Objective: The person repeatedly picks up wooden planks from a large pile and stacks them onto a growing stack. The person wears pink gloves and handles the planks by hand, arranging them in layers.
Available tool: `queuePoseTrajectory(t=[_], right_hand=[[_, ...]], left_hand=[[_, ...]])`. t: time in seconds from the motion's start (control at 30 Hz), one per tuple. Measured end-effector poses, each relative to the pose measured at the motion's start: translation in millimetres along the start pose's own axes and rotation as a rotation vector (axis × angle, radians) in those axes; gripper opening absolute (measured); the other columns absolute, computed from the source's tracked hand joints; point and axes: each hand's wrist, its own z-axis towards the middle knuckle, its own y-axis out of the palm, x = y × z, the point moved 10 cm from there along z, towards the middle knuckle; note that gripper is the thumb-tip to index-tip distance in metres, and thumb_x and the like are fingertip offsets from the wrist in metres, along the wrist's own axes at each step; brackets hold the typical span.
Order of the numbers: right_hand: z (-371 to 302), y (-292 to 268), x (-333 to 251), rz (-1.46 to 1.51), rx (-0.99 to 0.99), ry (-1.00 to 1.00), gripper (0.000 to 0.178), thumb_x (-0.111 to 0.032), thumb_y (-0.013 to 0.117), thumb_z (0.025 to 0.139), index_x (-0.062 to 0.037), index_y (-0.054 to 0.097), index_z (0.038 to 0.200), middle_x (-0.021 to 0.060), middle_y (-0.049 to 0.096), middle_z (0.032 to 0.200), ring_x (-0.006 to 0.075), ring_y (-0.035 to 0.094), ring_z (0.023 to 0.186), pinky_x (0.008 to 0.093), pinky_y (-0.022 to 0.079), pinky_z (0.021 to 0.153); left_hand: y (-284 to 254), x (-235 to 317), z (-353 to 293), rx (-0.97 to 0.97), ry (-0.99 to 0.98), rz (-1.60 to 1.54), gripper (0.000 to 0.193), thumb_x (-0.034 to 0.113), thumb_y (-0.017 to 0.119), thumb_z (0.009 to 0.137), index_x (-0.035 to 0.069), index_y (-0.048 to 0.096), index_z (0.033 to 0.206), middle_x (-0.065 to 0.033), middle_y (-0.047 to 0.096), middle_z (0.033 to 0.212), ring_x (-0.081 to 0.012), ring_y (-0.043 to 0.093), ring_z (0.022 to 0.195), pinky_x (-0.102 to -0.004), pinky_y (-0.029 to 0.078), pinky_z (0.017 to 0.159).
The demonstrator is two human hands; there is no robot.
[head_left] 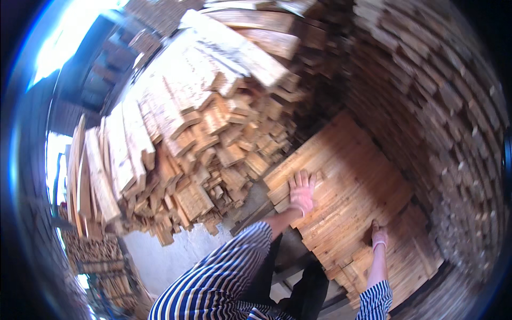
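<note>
Low in the view, both hands lie on a flat stack of pale wooden boards (346,181): the left hand (302,192) pressed open with fingers spread, the right hand (378,234) gripping a board's edge. Beyond, a loose heap of planks (192,133) rises at left, and a tall stacked timber wall (442,106) at right.

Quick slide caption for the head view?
Both hands, left and right, press flat on a low plank stack beside a loose wood pile.
</note>
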Motion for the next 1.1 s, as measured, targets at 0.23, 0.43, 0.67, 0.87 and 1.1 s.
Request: queuePoseTrajectory(t=[0.23,0.43,0.67,0.87,1.1], right_hand=[[-7,98,69,0.166,0.007,-0.112,0.076,-0.059,0.061,0.096,0.0029,0.054,0.139,0.025,0.062,0.136,0.0381,0.061,0.123,0.0474,0.048,0.104],[-16,113,76,0.847,-0.21,0.052,0.079,-0.059,0.065,0.095,-0.0041,0.048,0.149,0.0197,0.06,0.143,0.0343,0.061,0.124,0.0444,0.051,0.098],[-57,-2,-98,-0.186,0.461,-0.397,0.076,-0.042,0.072,0.092,0.0013,0.044,0.148,0.0229,0.051,0.149,0.0375,0.053,0.134,0.0423,0.045,0.11],[-433,-2,-457,0.743,-0.463,-1.191,0.062,-0.006,0.065,0.095,-0.0013,0.039,0.151,0.0187,0.051,0.145,0.0305,0.052,0.134,0.0405,0.043,0.112],[-588,40,-639,0.149,-0.227,-1.387,0.08,-0.056,0.06,0.095,0.002,0.043,0.148,0.0299,0.052,0.145,0.0436,0.051,0.134,0.0491,0.042,0.11]], left_hand=[[59,-22,-175,-0.123,-0.087,-0.561,0.099,0.046,0.081,0.076,0.004,0.035,0.154,-0.0264,0.037,0.154,-0.0462,0.031,0.144,-0.052,0.034,0.116],[-6,-139,-275,-0.222,-0.469,-0.914,0.09,0.052,0.073,0.087,0.004,0.038,0.154,-0.0232,0.042,0.155,-0.0397,0.043,0.143,-0.0449,0.034,0.118],[-163,-299,-293,0.651,-0.269,-2.143,0.095,0.073,0.054,0.091,0.001,0.039,0.151,-0.0185,0.049,0.151,-0.0353,0.049,0.138,-0.0536,0.038,0.117],[-233,-354,-351,0.803,-0.368,-2.286,0.082,0.066,0.058,0.095,0.003,0.047,0.147,-0.0173,0.057,0.144,-0.0338,0.056,0.131,-0.0523,0.043,0.113],[-262,-385,-345,0.682,-0.646,-2.216,0.053,0.048,0.062,0.101,0.016,0.054,0.142,-0.0105,0.061,0.134,-0.025,0.066,0.116,-0.0506,0.054,0.099]])
